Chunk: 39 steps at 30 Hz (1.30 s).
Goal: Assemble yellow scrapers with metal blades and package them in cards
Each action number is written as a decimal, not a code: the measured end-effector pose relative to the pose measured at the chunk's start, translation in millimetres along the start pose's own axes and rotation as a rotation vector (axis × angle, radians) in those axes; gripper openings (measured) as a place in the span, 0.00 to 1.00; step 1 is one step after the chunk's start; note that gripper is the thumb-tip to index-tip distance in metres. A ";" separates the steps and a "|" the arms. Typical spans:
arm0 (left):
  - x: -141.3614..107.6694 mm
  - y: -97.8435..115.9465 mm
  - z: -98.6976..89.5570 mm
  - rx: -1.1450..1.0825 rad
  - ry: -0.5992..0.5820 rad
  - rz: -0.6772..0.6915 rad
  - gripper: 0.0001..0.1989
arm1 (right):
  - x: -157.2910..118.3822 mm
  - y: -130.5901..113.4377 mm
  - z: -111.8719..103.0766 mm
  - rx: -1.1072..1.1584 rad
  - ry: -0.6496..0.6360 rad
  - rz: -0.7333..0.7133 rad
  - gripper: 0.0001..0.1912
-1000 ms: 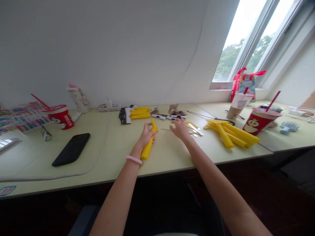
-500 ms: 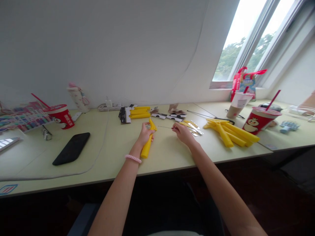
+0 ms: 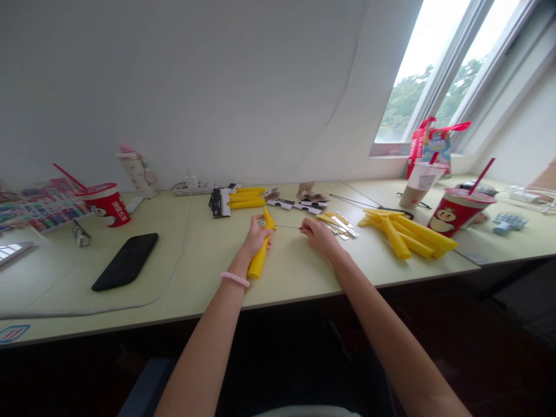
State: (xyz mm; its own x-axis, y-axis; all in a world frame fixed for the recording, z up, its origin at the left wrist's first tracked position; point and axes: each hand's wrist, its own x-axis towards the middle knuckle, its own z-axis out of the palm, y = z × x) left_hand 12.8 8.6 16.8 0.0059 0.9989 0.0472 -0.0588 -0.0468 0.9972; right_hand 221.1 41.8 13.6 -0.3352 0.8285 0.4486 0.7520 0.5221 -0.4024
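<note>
1. Your pale green desk [image 3: 304, 266] runs across in front of you.
2. On your left lie a black smartphone [image 3: 125, 262] and a red paper cup [image 3: 106, 205].
3. On your right, yellow plastic bars [image 3: 408, 236] lie heaped, near silver strips [image 3: 336, 225].

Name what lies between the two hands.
In the head view, a thin metal wire runs from the right hand toward the yellow piece in the left hand.

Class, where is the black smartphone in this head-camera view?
The black smartphone lies flat on the desk in the view's left half, left of the left hand and in front of the red paper cup.
</note>
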 end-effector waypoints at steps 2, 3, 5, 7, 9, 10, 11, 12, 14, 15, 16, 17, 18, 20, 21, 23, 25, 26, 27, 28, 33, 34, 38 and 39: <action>-0.7 0.6 0.4 0.006 0.003 -0.002 0.19 | -0.1 0.4 0.2 0.005 0.001 0.000 0.04; -1.0 0.9 0.5 0.008 0.005 -0.004 0.20 | -0.1 0.5 0.4 0.005 0.002 0.002 0.04; -1.5 1.3 0.8 0.006 0.006 -0.007 0.20 | -0.2 0.8 0.7 0.005 0.008 0.004 0.04; -1.4 1.3 0.8 -0.002 0.003 -0.005 0.20 | -0.2 1.1 0.9 0.012 0.014 -0.002 0.04; -0.7 0.8 0.7 -0.011 0.003 0.000 0.20 | -0.2 2.0 0.9 0.020 0.014 -0.013 0.04; -0.2 0.4 0.6 -0.015 0.006 0.003 0.20 | -0.3 2.5 0.8 0.024 0.016 -0.018 0.04; 0.3 0.1 0.4 -0.019 0.008 0.005 0.20 | -0.4 3.1 0.7 0.026 0.020 -0.021 0.04; 0.6 -0.2 0.2 -0.021 0.010 0.006 0.20 | -0.5 3.8 0.7 0.027 0.025 -0.021 0.03; 0.9 -0.4 -0.1 -0.023 0.010 0.006 0.21 | -0.7 4.6 0.6 0.029 0.031 -0.019 0.03; 0.7 -0.4 -0.2 -0.022 0.010 0.005 0.21 | -0.8 4.8 0.7 0.030 0.030 -0.020 0.03; 0.4 -0.2 -0.3 -0.020 0.008 0.004 0.21 | -0.8 4.8 0.8 0.031 0.026 -0.023 0.03; -0.1 0.1 -0.3 -0.018 0.007 0.001 0.21 | -0.8 4.6 0.9 0.031 0.023 -0.027 0.03; -0.6 0.5 -0.3 -0.017 0.006 -0.001 0.21 | -0.8 4.3 1.0 0.030 0.021 -0.029 0.03; -1.5 1.4 -0.3 -0.019 0.006 -0.006 0.21 | -0.6 3.7 1.2 0.029 0.019 -0.031 0.03; -1.8 1.8 -0.3 -0.019 0.006 -0.007 0.20 | -0.6 3.4 1.2 0.029 0.017 -0.030 0.03; -2.1 2.4 -0.5 -0.016 0.006 -0.008 0.20 | -0.6 3.0 1.1 0.030 0.014 -0.027 0.03; -2.0 2.7 -0.8 -0.007 0.003 -0.007 0.20 | -0.7 2.7 1.0 0.029 0.012 -0.025 0.03; -1.8 2.7 -1.0 -0.003 0.002 -0.007 0.20 | -0.8 2.4 1.0 0.027 0.010 -0.025 0.03; -1.7 2.7 -1.3 0.000 0.001 -0.006 0.20 | -1.0 2.1 0.9 0.025 0.010 -0.026 0.03; -1.5 2.6 -1.6 0.002 0.000 -0.006 0.20 | -1.1 1.8 0.8 0.022 0.010 -0.026 0.03; -1.7 1.1 -2.6 0.014 -0.021 0.010 0.20 | -1.5 0.6 -1.0 -0.005 0.000 -0.010 0.05; -1.9 0.6 -2.6 0.021 -0.031 0.015 0.20 | -1.5 0.7 -1.5 -0.004 -0.004 -0.013 0.05; -3.2 -0.6 -1.7 0.051 -0.076 0.034 0.20 | -2.1 1.2 -1.7 0.020 -0.050 0.004 0.07; -3.5 -0.6 -1.4 0.055 -0.085 0.037 0.20 | -2.5 1.0 -1.4 0.021 -0.068 0.021 0.07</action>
State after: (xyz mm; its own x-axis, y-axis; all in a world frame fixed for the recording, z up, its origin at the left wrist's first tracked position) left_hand 11.4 5.1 15.9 0.0893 0.9923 0.0860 -0.0054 -0.0859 0.9963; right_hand 223.5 40.0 13.3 -0.3576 0.8508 0.3849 0.7472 0.5079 -0.4285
